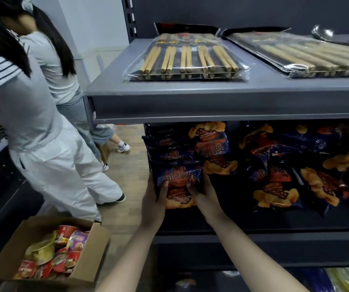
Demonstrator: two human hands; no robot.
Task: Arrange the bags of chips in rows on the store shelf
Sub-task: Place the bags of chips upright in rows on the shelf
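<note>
1. i see my left hand (155,193) and right hand (204,194) holding one bag (177,178) by its sides, fingers (165,186) clamped on it.
2. the bag is at the shelf's (253,230) left front, touching the row (169,148) behind.
3. loose bags (295,175) lie jumbled to its right.

Chip bags: dark blue, red-orange panels, pictured golden chips.
- One row of bags (170,151) at the left end of the shelf (243,223), standing one behind another, faces forward.
- One front bag (178,179) heading that row, upright, gripped at its lower sides by the left hand (155,200) and right hand (204,193).
- One heap of bags (295,165) across the shelf's right part, lying overlapped at mixed angles.
</note>
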